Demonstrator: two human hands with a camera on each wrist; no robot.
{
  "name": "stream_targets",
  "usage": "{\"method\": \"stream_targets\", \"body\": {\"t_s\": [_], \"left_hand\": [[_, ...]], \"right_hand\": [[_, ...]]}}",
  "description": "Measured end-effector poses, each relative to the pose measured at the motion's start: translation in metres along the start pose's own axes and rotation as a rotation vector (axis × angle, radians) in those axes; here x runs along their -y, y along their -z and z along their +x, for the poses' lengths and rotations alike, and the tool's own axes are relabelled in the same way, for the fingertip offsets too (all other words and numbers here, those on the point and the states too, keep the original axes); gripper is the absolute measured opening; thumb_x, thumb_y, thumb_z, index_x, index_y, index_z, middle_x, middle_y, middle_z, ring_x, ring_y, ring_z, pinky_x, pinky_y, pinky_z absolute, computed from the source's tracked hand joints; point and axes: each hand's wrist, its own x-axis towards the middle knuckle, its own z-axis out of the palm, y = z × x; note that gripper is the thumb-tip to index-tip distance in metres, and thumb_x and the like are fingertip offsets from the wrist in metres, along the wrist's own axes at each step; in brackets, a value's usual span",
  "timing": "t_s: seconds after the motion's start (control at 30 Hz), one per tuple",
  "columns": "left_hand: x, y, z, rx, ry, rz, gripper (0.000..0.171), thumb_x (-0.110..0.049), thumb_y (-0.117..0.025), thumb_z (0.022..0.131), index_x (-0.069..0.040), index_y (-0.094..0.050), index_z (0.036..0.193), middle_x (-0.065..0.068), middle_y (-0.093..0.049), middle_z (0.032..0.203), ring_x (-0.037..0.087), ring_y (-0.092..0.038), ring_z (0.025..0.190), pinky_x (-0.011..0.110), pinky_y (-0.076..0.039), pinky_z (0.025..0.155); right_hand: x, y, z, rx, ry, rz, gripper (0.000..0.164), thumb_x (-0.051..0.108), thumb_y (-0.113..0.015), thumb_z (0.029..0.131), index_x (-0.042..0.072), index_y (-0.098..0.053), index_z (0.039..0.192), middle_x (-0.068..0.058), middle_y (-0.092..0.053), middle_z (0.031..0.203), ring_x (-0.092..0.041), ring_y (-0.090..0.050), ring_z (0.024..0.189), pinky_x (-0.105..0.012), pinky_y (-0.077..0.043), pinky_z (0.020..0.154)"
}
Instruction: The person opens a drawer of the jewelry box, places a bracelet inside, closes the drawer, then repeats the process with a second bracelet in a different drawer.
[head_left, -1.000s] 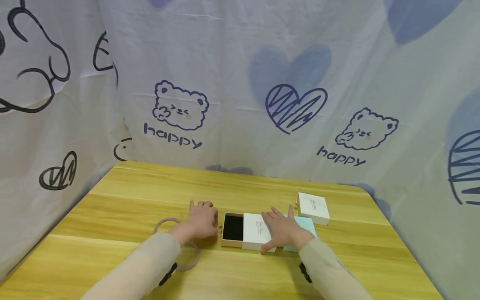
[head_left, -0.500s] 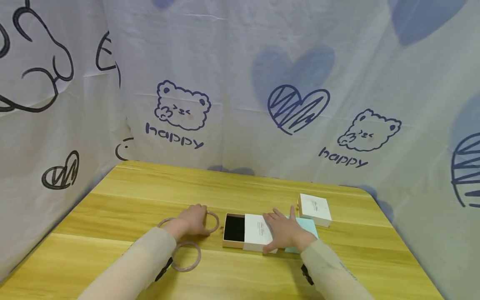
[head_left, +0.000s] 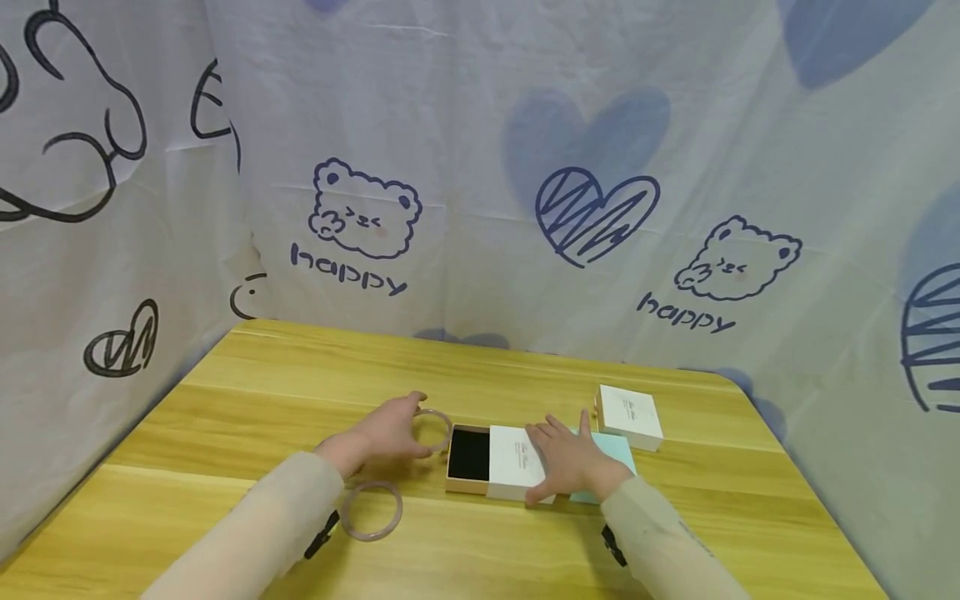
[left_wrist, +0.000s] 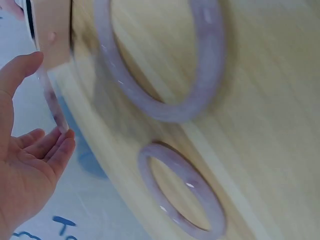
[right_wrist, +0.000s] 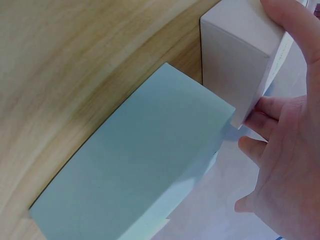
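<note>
My left hand (head_left: 382, 433) pinches a pale lilac bangle (left_wrist: 51, 100) between thumb and fingertips, just left of a partly pulled-out drawer (head_left: 469, 457) with a black lining and a small knob. The drawer belongs to a white box (head_left: 513, 467) with small printing on its lid. Spread across that box, my right hand (head_left: 567, 457) grips it with the thumb on its near side and fingers on its far side. Two more lilac bangles lie on the table: a nearer bangle (left_wrist: 170, 112) and another bangle (left_wrist: 175, 192), the latter mostly hidden behind my left wrist in the head view.
A light-blue box (head_left: 615, 450) stands right of the white box, partly behind my right hand. Beyond it sits a second white box (head_left: 628, 415), its drawer pushed in. A printed cloth (head_left: 465, 250) hangs at the wooden table's (head_left: 330, 367) back edge.
My left hand has gone from beside the drawer knob to picking up a bangle, then carried it rightward to the drawer's left edge. My right hand has stayed on the box.
</note>
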Motion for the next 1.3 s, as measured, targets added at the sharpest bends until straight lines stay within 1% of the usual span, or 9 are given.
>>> {"method": "stream_targets", "body": {"t_s": [0.1, 0.2, 0.27, 0.5, 0.6, 0.73, 0.87, 1.0, 1.3], "left_hand": [[-0.009, -0.002, 0.002, 0.003, -0.053, -0.017, 0.086, -0.022, -0.080, 0.070, 0.006, -0.033, 0.137, 0.023, -0.057, 0.124, 0.034, -0.055, 0.115, 0.043, -0.046, 0.098], [-0.019, -0.005, 0.002, 0.012, -0.107, 0.009, 0.087, -0.022, -0.080, 0.069, 0.007, -0.033, 0.137, 0.024, -0.058, 0.122, 0.034, -0.056, 0.113, 0.042, -0.047, 0.096], [-0.025, -0.007, 0.001, 0.019, -0.121, 0.025, 0.087, -0.021, -0.080, 0.069, 0.007, -0.032, 0.137, 0.023, -0.058, 0.120, 0.034, -0.055, 0.114, 0.041, -0.048, 0.095], [-0.037, -0.015, -0.002, 0.058, -0.106, 0.065, 0.086, -0.024, -0.078, 0.072, 0.001, -0.031, 0.141, 0.020, -0.058, 0.120, 0.034, -0.048, 0.119, 0.038, -0.049, 0.087], [-0.039, -0.018, -0.002, 0.072, -0.110, 0.076, 0.085, -0.024, -0.077, 0.073, 0.000, -0.032, 0.141, 0.020, -0.058, 0.119, 0.035, -0.046, 0.121, 0.039, -0.049, 0.088], [-0.041, -0.023, -0.001, 0.080, -0.130, 0.091, 0.082, -0.023, -0.077, 0.074, 0.001, -0.034, 0.140, 0.020, -0.057, 0.121, 0.035, -0.047, 0.120, 0.041, -0.048, 0.091], [-0.042, -0.027, 0.002, 0.082, -0.132, 0.104, 0.081, -0.023, -0.077, 0.074, 0.000, -0.035, 0.140, 0.020, -0.055, 0.124, 0.033, -0.051, 0.115, 0.039, -0.049, 0.087], [-0.043, -0.029, 0.003, 0.086, -0.137, 0.119, 0.081, -0.023, -0.077, 0.074, -0.001, -0.036, 0.139, 0.019, -0.055, 0.124, 0.032, -0.053, 0.113, 0.039, -0.050, 0.086], [-0.045, -0.030, 0.007, 0.078, -0.165, 0.125, 0.078, -0.020, -0.078, 0.073, -0.001, -0.039, 0.138, 0.018, -0.056, 0.123, 0.032, -0.051, 0.115, 0.041, -0.048, 0.090]], "right_hand": [[0.000, 0.000, 0.000, -0.001, 0.000, -0.002, 0.104, 0.063, -0.072, 0.064, 0.010, -0.031, 0.145, -0.007, -0.034, 0.150, -0.031, -0.024, 0.142, -0.069, 0.002, 0.108], [0.000, 0.000, 0.000, 0.000, -0.002, -0.002, 0.104, 0.063, -0.072, 0.064, 0.010, -0.031, 0.145, -0.007, -0.034, 0.150, -0.030, -0.024, 0.142, -0.069, 0.003, 0.108], [0.000, 0.000, 0.000, 0.000, -0.002, -0.003, 0.104, 0.063, -0.072, 0.064, 0.011, -0.032, 0.145, -0.007, -0.035, 0.150, -0.030, -0.024, 0.142, -0.069, 0.002, 0.108], [0.000, 0.001, 0.000, -0.004, -0.002, 0.006, 0.104, 0.062, -0.073, 0.064, 0.011, -0.032, 0.144, -0.007, -0.035, 0.150, -0.031, -0.024, 0.142, -0.069, 0.003, 0.108], [0.000, 0.001, 0.000, -0.003, -0.003, 0.004, 0.104, 0.062, -0.073, 0.064, 0.011, -0.032, 0.145, -0.007, -0.035, 0.150, -0.030, -0.024, 0.142, -0.069, 0.003, 0.108], [0.000, 0.000, -0.001, -0.005, -0.004, 0.003, 0.104, 0.062, -0.073, 0.064, 0.011, -0.032, 0.145, -0.007, -0.035, 0.150, -0.030, -0.024, 0.142, -0.069, 0.002, 0.108], [0.000, -0.001, -0.001, -0.006, -0.002, 0.006, 0.103, 0.062, -0.073, 0.064, 0.012, -0.032, 0.145, -0.006, -0.035, 0.150, -0.030, -0.024, 0.142, -0.069, 0.003, 0.108], [0.000, -0.001, -0.001, -0.007, -0.001, 0.014, 0.103, 0.061, -0.073, 0.064, 0.011, -0.032, 0.145, -0.007, -0.035, 0.150, -0.030, -0.024, 0.142, -0.068, 0.003, 0.108], [0.000, 0.000, -0.002, -0.008, -0.006, 0.006, 0.102, 0.061, -0.073, 0.064, 0.012, -0.033, 0.144, -0.006, -0.036, 0.149, -0.029, -0.025, 0.142, -0.068, 0.001, 0.109]]}}
